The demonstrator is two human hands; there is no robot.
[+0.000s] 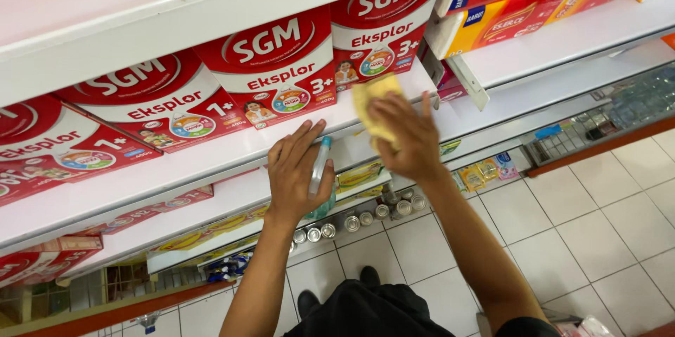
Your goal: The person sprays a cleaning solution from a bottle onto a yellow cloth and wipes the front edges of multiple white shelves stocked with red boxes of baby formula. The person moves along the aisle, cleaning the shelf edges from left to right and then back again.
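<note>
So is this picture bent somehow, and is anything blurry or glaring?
Head view: the white shelf bows and tilts, a wide-lens bend; even overhead light, soft glare on the red boxes; the right hand and its yellow cloth are slightly smeared; the left hand with its bottle is sharper.

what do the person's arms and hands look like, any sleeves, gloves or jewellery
Both arms are bare from wrist to past the elbow, with no sleeves in view. The left hand and right hand wear no gloves, and no rings, watch or bracelets show. Dark clothing appears only lower, at the body.
</note>
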